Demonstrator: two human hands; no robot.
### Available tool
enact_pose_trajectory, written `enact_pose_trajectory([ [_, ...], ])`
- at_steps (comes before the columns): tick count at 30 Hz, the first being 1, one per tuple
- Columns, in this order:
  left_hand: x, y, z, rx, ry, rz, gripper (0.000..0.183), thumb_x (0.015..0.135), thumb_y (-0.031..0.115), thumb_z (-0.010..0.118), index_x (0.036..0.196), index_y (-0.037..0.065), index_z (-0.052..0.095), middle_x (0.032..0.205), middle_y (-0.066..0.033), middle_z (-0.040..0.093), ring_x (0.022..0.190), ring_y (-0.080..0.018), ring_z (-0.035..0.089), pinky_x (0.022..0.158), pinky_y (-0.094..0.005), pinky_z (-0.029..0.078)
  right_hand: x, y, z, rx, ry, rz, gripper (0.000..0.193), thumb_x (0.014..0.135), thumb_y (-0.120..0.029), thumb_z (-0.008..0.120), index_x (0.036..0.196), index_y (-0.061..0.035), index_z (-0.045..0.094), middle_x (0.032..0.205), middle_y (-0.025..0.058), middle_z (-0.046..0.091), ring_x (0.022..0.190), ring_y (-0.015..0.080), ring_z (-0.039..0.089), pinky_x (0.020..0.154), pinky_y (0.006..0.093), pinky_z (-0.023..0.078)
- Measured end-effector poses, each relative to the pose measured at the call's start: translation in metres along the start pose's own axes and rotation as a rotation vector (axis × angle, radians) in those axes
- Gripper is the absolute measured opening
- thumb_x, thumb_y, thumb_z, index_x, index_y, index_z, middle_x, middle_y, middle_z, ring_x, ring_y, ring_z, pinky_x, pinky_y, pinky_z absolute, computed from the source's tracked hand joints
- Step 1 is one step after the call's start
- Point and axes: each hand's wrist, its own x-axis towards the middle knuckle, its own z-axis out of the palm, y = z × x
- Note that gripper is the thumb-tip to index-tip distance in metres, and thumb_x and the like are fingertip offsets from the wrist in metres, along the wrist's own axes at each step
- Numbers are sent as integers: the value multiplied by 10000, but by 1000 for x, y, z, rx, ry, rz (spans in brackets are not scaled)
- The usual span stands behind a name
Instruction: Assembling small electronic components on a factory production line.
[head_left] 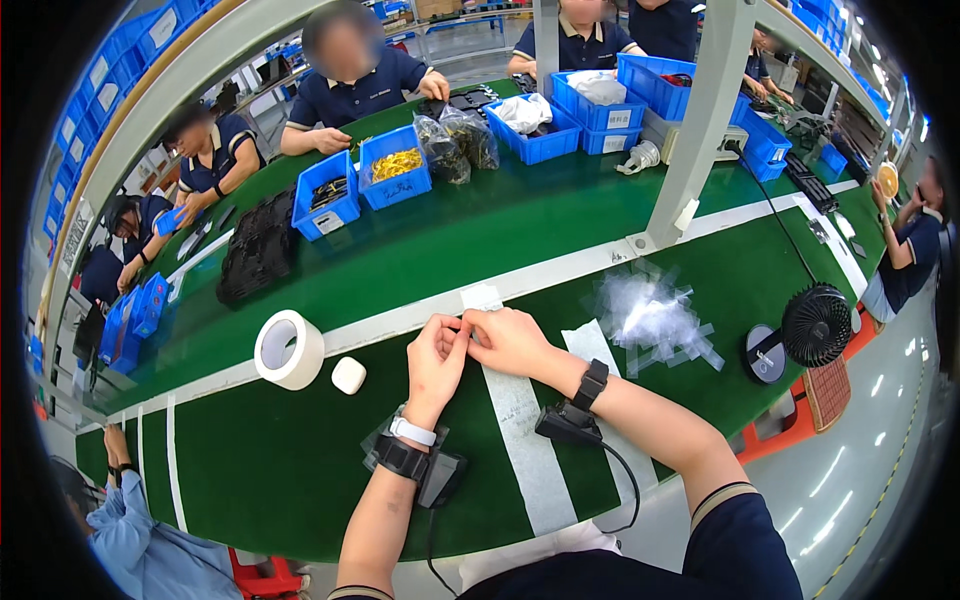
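Two hands of mine, left hand (436,360) and right hand (510,342), meet over the green tabletop (290,460). Fingers curled, tips close together; I cannot tell whether they pinch anything. White strip (522,430) lies on the tabletop, running beneath my hands. Left: white tape roll (310,352), small white case (348,375). Right: heap of clear plastic pieces (650,318), black fan (817,325) farther off.

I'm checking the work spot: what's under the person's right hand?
A pale strip on the green tabletop shows at the near edge of the right hand; whatever lies directly beneath is covered and cannot be seen.
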Motion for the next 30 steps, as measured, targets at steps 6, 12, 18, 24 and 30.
enact_pose_trajectory([
  [6, -1, 3, -1, -31, 13, 7, 68, 813, 46, 563, 853, 0, 534, 610, -7, 546, 529, -30, 478, 485, -182, 392, 2, 0, 1, -18, -3, -2, 143, 703, -171, 562, 797, -65, 552, 570, 79, 559, 554, 276, 574, 505, 379, 454],
  [12, -1, -2, 0, -22, -5, -16, 70, 813, 43, 562, 861, 0, 536, 605, -4, 545, 522, -31, 472, 479, -183, 388, 0, 2, 3, -7, 6, 6, 140, 704, -178, 570, 791, -71, 545, 546, 63, 538, 534, 258, 565, 489, 365, 438],
  [18, -1, 0, -3, -25, -20, -21, 60, 827, 24, 548, 871, -10, 524, 663, 0, 552, 584, -23, 489, 517, -161, 392, 2, -1, 1, -19, -18, 2, 140, 704, -172, 557, 796, -68, 547, 572, 80, 562, 552, 278, 576, 505, 381, 456],
  [24, -1, -1, -1, 10, -21, -13, 61, 829, 28, 549, 871, -8, 525, 662, -1, 555, 589, -26, 496, 524, -161, 396, 2, 1, 1, -15, -2, -1, 149, 700, -171, 557, 798, -61, 547, 576, 88, 562, 551, 285, 574, 503, 382, 456],
  [30, -1, 3, -2, 8, -20, -26, 72, 828, 35, 555, 877, -9, 526, 666, -3, 555, 592, -26, 496, 527, -163, 400, 1, 3, 2, -22, 2, -7, 145, 700, -175, 568, 792, -66, 544, 551, 70, 542, 535, 269, 564, 491, 370, 441],
])
